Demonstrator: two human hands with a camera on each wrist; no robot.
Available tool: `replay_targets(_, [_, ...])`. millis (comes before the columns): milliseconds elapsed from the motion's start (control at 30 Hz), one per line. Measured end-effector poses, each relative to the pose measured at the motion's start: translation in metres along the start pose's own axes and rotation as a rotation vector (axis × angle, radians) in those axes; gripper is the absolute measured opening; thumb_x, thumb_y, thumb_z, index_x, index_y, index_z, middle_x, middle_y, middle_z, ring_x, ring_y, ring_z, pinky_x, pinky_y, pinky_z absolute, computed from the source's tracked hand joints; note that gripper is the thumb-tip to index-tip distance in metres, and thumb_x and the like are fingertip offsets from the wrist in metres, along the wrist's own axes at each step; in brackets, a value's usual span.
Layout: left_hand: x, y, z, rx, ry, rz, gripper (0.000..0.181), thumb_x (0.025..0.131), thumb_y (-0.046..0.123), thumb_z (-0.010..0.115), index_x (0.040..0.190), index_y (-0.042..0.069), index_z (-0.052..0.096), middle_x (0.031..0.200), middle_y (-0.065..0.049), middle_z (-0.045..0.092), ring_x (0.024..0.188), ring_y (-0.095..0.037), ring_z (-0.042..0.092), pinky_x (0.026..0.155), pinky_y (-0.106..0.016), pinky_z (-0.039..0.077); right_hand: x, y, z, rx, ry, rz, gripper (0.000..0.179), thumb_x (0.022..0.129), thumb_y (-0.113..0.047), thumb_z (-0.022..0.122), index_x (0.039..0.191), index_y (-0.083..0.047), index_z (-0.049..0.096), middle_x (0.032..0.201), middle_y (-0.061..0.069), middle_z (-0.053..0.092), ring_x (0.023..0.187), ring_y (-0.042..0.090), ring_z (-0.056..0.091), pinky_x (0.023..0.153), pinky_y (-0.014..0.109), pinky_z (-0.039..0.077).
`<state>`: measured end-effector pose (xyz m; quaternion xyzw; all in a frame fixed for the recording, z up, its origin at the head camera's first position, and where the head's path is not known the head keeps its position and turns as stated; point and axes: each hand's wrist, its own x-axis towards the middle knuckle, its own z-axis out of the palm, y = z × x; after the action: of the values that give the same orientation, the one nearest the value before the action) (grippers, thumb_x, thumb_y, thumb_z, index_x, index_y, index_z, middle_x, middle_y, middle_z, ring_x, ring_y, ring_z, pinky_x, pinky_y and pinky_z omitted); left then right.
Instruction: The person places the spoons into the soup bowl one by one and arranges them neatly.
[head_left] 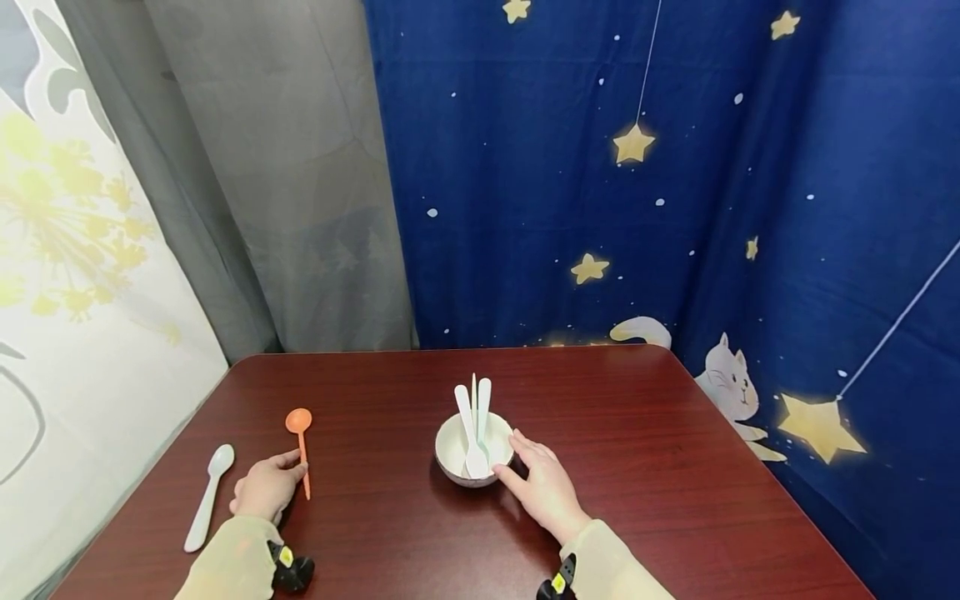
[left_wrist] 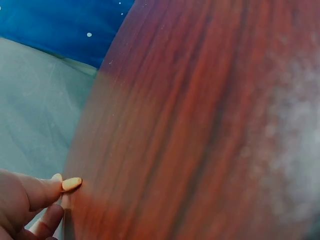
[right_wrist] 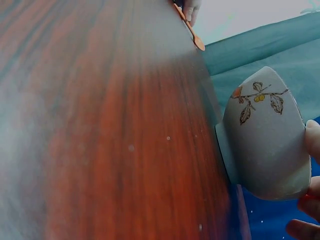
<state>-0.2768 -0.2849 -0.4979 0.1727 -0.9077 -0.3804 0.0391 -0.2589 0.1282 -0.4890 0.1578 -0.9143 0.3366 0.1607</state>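
Thumb and finger of the left hand (head_left: 267, 487) pinch the handle of an orange spoon (head_left: 298, 420), whose bowl end points away from the person. In the left wrist view only the tip of the spoon's handle (left_wrist: 72, 184) sticks out past the fingers. The right hand (head_left: 550, 490) holds the right side of a small white bowl (head_left: 443, 461), thumb near and fingers farther round the rim. Several pale utensils lean in it, among them a white spoon (head_left: 476, 458). A branch with yellow fruit decorates the outside of the bowl (right_wrist: 265, 145) in the right wrist view.
A white spoon (head_left: 207, 504) lies on the dark red wooden table (head_left: 375, 533), left of the left hand. Beyond the table's far edge hang a grey curtain (head_left: 300, 208) and a blue curtain with stars (head_left: 525, 192); a pale flowered cloth (head_left: 90, 333) is at the left.
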Motion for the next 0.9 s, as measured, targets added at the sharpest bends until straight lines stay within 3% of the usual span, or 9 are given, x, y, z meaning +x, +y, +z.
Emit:
replay_targets(200, [0.0011, 0.0013, 0.0047, 0.036, 0.010, -0.040, 0.067, 0.081, 0.051, 0.071, 0.132, 0.010, 0.057, 0.135, -0.032, 0.043, 0.111, -0.059, 0.027, 0.076, -0.060, 0.024, 0.0002, 0.0004, 0.0010, 0.004, -0.001, -0.002, 0.060, 0.089, -0.044, 0.065, 0.132, -0.002, 0.057, 0.139, 0.012, 0.052, 0.126, 0.035, 0.048, 0.103, 0.046, 0.038])
replay_targets(400, [-0.0005, 0.0004, 0.0040, 0.011, -0.001, -0.001, 0.041, 0.086, 0.031, 0.068, 0.123, 0.013, 0.065, 0.128, -0.031, 0.048, 0.109, -0.058, 0.026, 0.075, -0.060, 0.022, 0.0003, 0.0000, 0.0010, 0.004, 0.000, 0.002, 0.060, 0.089, -0.043, 0.065, 0.132, -0.002, 0.057, 0.139, 0.011, 0.052, 0.126, 0.035, 0.048, 0.103, 0.046, 0.038])
replay_targets(633, [-0.0011, -0.0024, 0.0019, -0.001, -0.021, 0.031, 0.034, 0.090, 0.026, 0.062, 0.122, 0.015, 0.067, 0.132, -0.030, 0.045, 0.109, -0.057, 0.026, 0.076, -0.060, 0.021, 0.0001, -0.0007, 0.0003, 0.006, 0.008, -0.004, 0.059, 0.089, -0.041, 0.066, 0.131, 0.000, 0.058, 0.138, 0.014, 0.053, 0.125, 0.036, 0.049, 0.103, 0.047, 0.038])
replay_targets(767, [0.0003, -0.0031, 0.0028, 0.018, 0.023, 0.015, 0.035, 0.087, 0.029, 0.068, 0.118, 0.012, 0.068, 0.126, -0.032, 0.049, 0.106, -0.057, 0.029, 0.075, -0.060, 0.024, 0.0001, -0.0015, -0.0002, 0.012, 0.010, -0.008, 0.058, 0.089, -0.040, 0.067, 0.131, 0.000, 0.058, 0.138, 0.014, 0.053, 0.125, 0.036, 0.049, 0.103, 0.047, 0.038])
replay_targets(900, [0.0007, -0.0039, 0.0043, 0.017, 0.089, -0.006, 0.029, 0.084, 0.027, 0.072, 0.103, 0.007, 0.071, 0.114, -0.032, 0.055, 0.102, -0.057, 0.031, 0.075, -0.060, 0.027, -0.0001, -0.0020, -0.0005, 0.013, 0.012, -0.010, 0.058, 0.089, -0.039, 0.067, 0.131, 0.000, 0.058, 0.138, 0.014, 0.053, 0.125, 0.036, 0.049, 0.103, 0.047, 0.038])
